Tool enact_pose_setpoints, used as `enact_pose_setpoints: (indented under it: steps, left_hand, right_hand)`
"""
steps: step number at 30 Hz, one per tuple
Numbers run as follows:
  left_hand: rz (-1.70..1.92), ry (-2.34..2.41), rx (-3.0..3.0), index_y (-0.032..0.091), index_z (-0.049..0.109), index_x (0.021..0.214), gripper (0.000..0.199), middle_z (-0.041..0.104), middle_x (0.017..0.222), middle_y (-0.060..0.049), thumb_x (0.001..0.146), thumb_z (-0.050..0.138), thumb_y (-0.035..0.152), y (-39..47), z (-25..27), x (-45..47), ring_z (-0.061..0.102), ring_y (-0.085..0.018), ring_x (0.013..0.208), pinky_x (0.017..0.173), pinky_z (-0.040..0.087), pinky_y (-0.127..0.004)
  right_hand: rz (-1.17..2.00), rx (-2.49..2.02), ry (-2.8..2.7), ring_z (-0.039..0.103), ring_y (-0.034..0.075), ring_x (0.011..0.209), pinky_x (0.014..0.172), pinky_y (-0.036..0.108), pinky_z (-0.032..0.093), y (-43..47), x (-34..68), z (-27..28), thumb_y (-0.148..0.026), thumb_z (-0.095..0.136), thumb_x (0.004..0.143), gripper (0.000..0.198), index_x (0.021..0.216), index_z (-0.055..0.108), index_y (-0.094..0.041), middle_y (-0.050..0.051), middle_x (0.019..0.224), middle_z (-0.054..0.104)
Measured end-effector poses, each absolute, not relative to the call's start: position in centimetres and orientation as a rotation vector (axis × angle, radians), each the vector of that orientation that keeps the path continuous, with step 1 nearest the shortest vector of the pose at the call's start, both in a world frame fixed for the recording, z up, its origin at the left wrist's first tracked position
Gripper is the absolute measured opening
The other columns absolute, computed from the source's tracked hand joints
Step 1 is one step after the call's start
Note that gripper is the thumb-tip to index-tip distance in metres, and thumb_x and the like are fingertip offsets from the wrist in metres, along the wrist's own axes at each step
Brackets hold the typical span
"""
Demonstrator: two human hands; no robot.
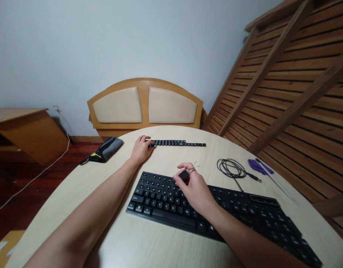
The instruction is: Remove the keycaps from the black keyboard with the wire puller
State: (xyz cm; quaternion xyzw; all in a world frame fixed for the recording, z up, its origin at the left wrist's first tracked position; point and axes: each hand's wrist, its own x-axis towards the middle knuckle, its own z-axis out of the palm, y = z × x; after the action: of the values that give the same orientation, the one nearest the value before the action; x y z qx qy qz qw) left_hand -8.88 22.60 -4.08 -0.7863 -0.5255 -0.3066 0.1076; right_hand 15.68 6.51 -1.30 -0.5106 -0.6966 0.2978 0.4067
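A black keyboard (160, 199) lies across the near part of a round light-wood table (110, 230). My right hand (195, 190) hovers over its upper middle and pinches a small black keycap (184, 175) with a thin wire tool. Farther back, a row of loose black keycaps (178, 143) stretches across the table. My left hand (142, 149) rests at the left end of that row, its fingers curled on the end caps.
A coiled black cable (231, 168) lies right of the keyboard, with a purple tool (257, 166) and a thin rod beyond it. A grey pouch (105, 149) sits at the table's left edge. A padded headboard (145, 106) and slatted wooden frame (294, 82) stand behind.
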Motion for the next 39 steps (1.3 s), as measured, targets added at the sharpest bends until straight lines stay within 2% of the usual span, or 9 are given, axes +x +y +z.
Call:
enact_pose_setpoints:
  steps: [11,24,28,33,35,37,39]
  left_hand:
    - [-0.914,-1.544,-2.327,0.020,0.071,0.100,0.021,0.060,0.121,-0.011,0.080,0.063,0.021,22.7,-4.2,-9.0,0.048,-0.031,0.117,0.102,0.042,-0.046]
    - [-0.966,-1.578,-2.352,0.021,0.069,0.095,0.016,0.060,0.121,-0.011,0.080,0.065,0.024,22.6,-4.1,-8.8,0.049,-0.032,0.116,0.101,0.042,-0.050]
    - [-1.037,-1.549,-2.381,0.020,0.067,0.100,0.021,0.059,0.122,-0.012,0.079,0.067,0.023,21.8,-3.1,-8.5,0.048,-0.032,0.117,0.102,0.040,-0.051]
    - [-1.197,-1.457,-2.459,0.018,0.064,0.105,0.020,0.060,0.122,-0.012,0.090,0.057,0.030,18.8,0.1,-5.8,0.051,-0.028,0.117,0.104,0.039,-0.047]
    - [-1.240,-1.408,-2.539,0.020,0.064,0.107,0.022,0.066,0.112,-0.008,0.094,0.053,0.034,16.6,1.5,-3.9,0.058,-0.024,0.109,0.100,0.044,-0.041]
    - [-1.275,-1.373,-2.639,0.020,0.064,0.108,0.026,0.068,0.109,-0.006,0.098,0.045,0.034,14.0,2.5,-2.0,0.062,-0.020,0.104,0.095,0.048,-0.036]
    - [-1.437,-1.356,-2.870,0.020,0.065,0.111,0.028,0.068,0.112,-0.007,0.099,0.044,0.034,11.3,3.0,-0.5,0.062,-0.022,0.106,0.094,0.049,-0.037]
  right_hand:
    - [0.748,-1.280,-1.760,0.067,0.019,0.069,0.068,0.031,0.049,6.5,15.8,-1.3,-0.031,0.056,0.089,0.022,0.108,0.049,-0.024,0.000,0.081,0.069]
    - [0.743,-1.291,-1.756,0.068,0.020,0.070,0.067,0.031,0.049,6.5,15.7,-1.1,-0.031,0.056,0.088,0.021,0.106,0.050,-0.023,0.001,0.080,0.069]
    - [0.776,-1.277,-1.746,0.068,0.019,0.069,0.065,0.030,0.050,6.7,15.8,-1.6,-0.033,0.056,0.089,0.021,0.107,0.052,-0.023,0.001,0.080,0.069]
    - [0.805,-1.220,-1.750,0.067,0.017,0.068,0.066,0.029,0.050,6.8,15.8,-1.9,-0.033,0.055,0.091,0.017,0.104,0.056,-0.021,0.001,0.080,0.069]
    - [0.790,-1.195,-1.784,0.067,0.017,0.070,0.067,0.028,0.050,6.6,15.8,-1.5,-0.033,0.053,0.092,0.016,0.101,0.059,-0.021,0.002,0.081,0.069]
    - [0.759,-1.175,-1.832,0.067,0.018,0.073,0.069,0.029,0.049,6.5,15.8,-1.1,-0.034,0.051,0.093,0.018,0.095,0.063,-0.020,0.002,0.082,0.070]
    - [0.712,-1.164,-1.885,0.067,0.021,0.078,0.071,0.030,0.050,6.4,15.7,-0.7,-0.031,0.050,0.094,0.020,0.089,0.065,-0.019,0.004,0.083,0.071]
